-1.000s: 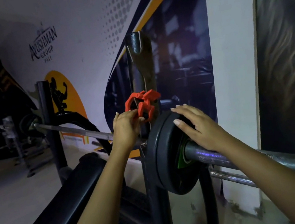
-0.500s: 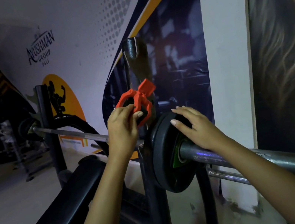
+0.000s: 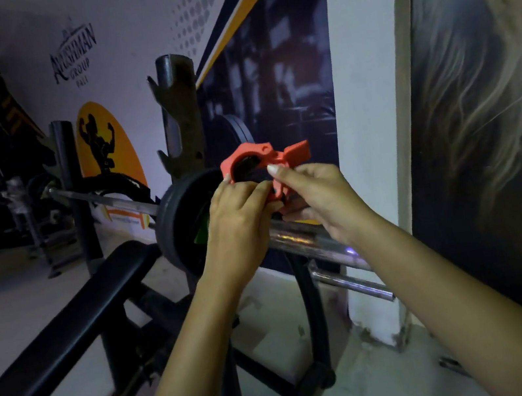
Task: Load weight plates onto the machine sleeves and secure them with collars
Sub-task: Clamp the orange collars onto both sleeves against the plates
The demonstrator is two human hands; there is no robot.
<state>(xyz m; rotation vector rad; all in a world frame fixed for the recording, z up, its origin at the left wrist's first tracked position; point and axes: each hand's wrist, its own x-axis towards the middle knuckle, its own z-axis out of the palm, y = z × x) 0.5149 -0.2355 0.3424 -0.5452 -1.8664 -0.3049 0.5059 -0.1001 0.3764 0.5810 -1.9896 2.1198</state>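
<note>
An orange-red clamp collar (image 3: 255, 159) with its lever flap sticking out to the right hangs in the air just above the bar sleeve (image 3: 297, 238). My left hand (image 3: 238, 217) pinches its lower left rim. My right hand (image 3: 316, 197) grips its right side near the lever, with one fingertip on top. A black weight plate (image 3: 175, 222) with a green centre label sits on the sleeve, just left of my hands. The collar is off the sleeve.
The bar runs left over a black padded bench (image 3: 68, 333) and rests on a dark rack upright (image 3: 178, 115). A second upright (image 3: 72, 181) stands farther left. A white pillar (image 3: 372, 110) and a wall mural close off the right side.
My left hand carried the collar from the rack upright to the right, over the sleeve. My right hand left the weight plate and took hold of the collar's right side.
</note>
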